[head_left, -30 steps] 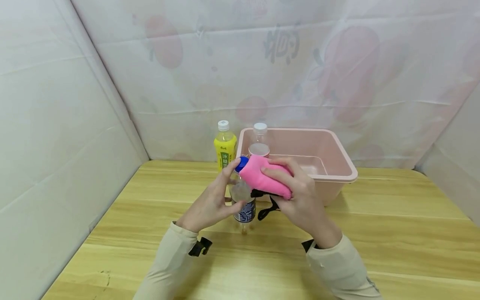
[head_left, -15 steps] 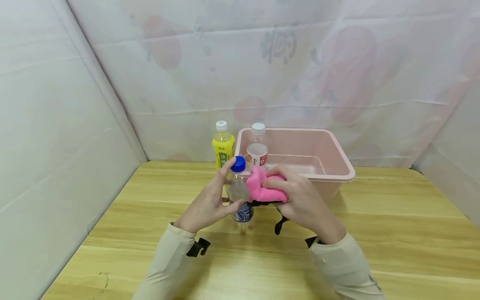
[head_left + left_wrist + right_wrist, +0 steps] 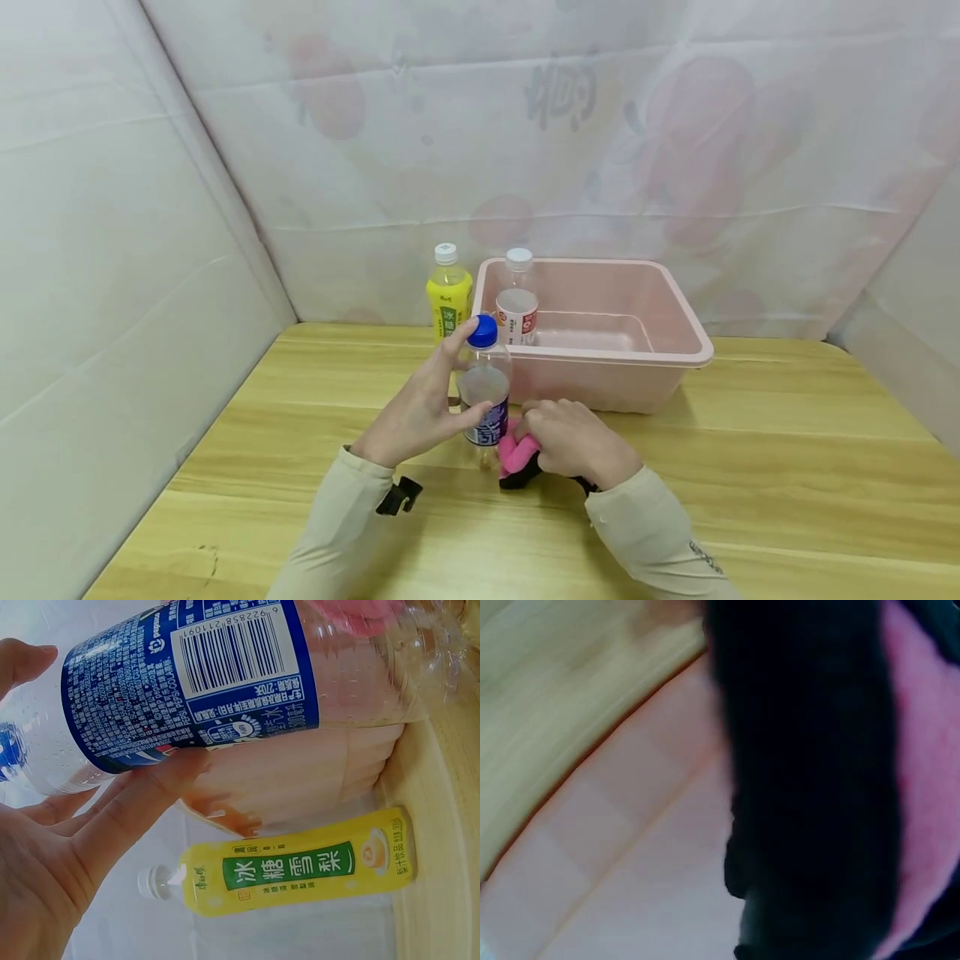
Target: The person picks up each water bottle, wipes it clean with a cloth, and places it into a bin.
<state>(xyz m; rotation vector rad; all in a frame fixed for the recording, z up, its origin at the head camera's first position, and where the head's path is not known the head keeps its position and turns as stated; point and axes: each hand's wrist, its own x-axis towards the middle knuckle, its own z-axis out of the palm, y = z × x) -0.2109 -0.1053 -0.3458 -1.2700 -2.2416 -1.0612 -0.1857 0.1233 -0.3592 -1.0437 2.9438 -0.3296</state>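
Observation:
A clear plastic bottle with a blue cap and blue label stands upright on the table. My left hand holds it from the left, with the index finger up by the cap and the thumb across the front. In the left wrist view, the fingers curl round the bottle at its label. Low on the bottle's right side, my right hand grips a pink cloth with black material underneath. The cloth reaches the bottle's base. Close up in the right wrist view, black material hides the fingers.
Behind my hands stands a pink plastic basin. A bottle with a white cap is upright inside its left end. Left of the basin, a yellow-labelled drink bottle stands on the wooden table. White curtains hang behind and at both sides.
My right hand has moved the pink cloth from beside the blue cap down along the bottle to its base. My left hand stays in place on the bottle.

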